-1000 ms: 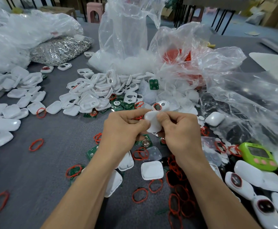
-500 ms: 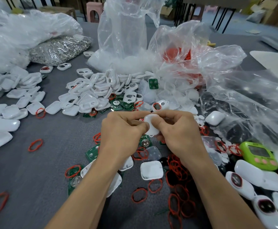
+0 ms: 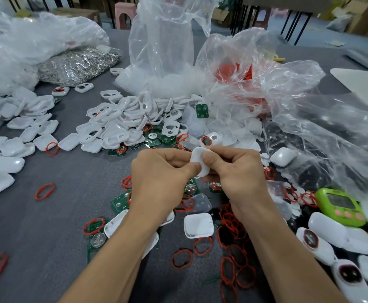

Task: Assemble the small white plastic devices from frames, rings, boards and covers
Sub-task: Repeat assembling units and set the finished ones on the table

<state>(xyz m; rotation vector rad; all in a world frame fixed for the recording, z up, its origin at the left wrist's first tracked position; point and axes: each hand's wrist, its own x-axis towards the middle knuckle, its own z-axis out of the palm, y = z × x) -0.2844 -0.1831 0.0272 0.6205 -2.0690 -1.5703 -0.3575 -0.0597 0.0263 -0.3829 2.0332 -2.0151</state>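
I look down at my two bare hands meeting over the middle of a grey table (image 3: 47, 226). Between them is a small white plastic cover (image 3: 197, 160), a rounded square held just above the clutter. My left hand (image 3: 163, 171) pinches its left edge, the thumb pressed on top and the fingers curled underneath. My right hand (image 3: 237, 171) grips its right edge the same way, thumb on the top face, fingers folded tightly behind.

Beneath and near the hands lie green circuit boards (image 3: 119, 201) and one loose white cover (image 3: 198, 225), open side up. A heap of red rings (image 3: 233, 219) spreads on the near right. Just beyond the hands sits a pile of white frames (image 3: 121, 119), with more white covers (image 3: 14, 127) scattered far left. Clear plastic bags (image 3: 163, 40) stand at the far side, beside a bag of silvery metal parts (image 3: 78, 64). At the right edge rest a bright green timer (image 3: 340, 206) and several assembled white devices (image 3: 314, 243).
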